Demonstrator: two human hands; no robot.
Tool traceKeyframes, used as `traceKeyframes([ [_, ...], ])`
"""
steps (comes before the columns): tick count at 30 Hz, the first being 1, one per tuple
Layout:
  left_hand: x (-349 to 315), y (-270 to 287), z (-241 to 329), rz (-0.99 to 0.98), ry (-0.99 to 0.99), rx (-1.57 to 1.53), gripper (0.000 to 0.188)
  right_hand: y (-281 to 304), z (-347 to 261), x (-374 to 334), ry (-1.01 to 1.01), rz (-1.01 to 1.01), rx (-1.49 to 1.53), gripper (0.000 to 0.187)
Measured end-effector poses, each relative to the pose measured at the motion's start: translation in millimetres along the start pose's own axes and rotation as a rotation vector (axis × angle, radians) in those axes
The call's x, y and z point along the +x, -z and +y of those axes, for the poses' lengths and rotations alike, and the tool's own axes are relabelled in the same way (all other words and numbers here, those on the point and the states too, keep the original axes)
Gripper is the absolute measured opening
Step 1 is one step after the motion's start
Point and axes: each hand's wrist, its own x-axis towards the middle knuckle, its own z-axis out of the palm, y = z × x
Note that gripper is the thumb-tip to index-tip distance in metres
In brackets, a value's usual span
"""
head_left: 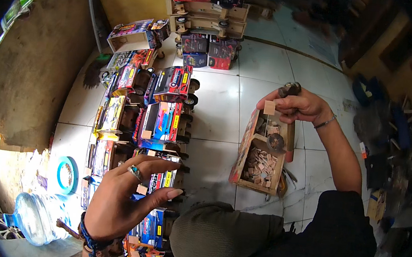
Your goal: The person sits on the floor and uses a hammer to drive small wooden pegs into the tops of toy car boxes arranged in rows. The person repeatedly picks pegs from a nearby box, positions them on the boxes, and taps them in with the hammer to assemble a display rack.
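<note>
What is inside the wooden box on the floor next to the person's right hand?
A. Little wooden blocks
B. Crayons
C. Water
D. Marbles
A. The wooden box holds a heap of small pale wooden blocks, and the right hand above it pinches one such block in its fingers.

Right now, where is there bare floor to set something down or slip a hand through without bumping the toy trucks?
Bare white tile floor runs between the column of toy trucks and the wooden box of small blocks, and widens toward the stacked trucks. The left side is packed truck to truck. The left hand hovers there; the right hand pinches a small block.
</note>
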Motion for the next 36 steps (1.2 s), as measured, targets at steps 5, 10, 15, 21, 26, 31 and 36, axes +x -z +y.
traceKeyframes([
  [5,-10.2,-8.8,9.4,-0.138,-0.08,-0.044,0.045,27.1,33.0,-3.8,-0.234,0.173,-0.487,0.044],
  [10,-21.4,-37.8,21.0,-0.493,-0.167,-0.095,0.05,70.1,118.6,-3.2,-0.292,0.327,-0.862,0.045],
  [15,-19.6,-47.6,21.9,-0.423,-0.223,0.01,0.054,69.4,156.9,-12.4,-0.443,0.377,-0.971,0.051],
  [21,-7.5,-48.5,14.1,-0.474,-0.214,-0.039,0.054,24.4,145.6,-17.6,-0.402,0.514,-1.245,0.05],
  [26,-5.2,-46.6,10.3,-0.46,-0.195,-0.089,0.057,38.8,138.3,-17.1,-0.367,0.548,-1.15,0.059],
  [31,-1.4,-45.7,6.0,-0.471,-0.163,-0.123,0.061,86.0,144.8,-7.9,-0.357,0.747,-1.02,0.074],
  [36,1.5,-46.1,2.0,-0.476,-0.151,-0.139,0.063,137.3,193.7,21.7,-0.615,0.542,-1.259,0.049],
])
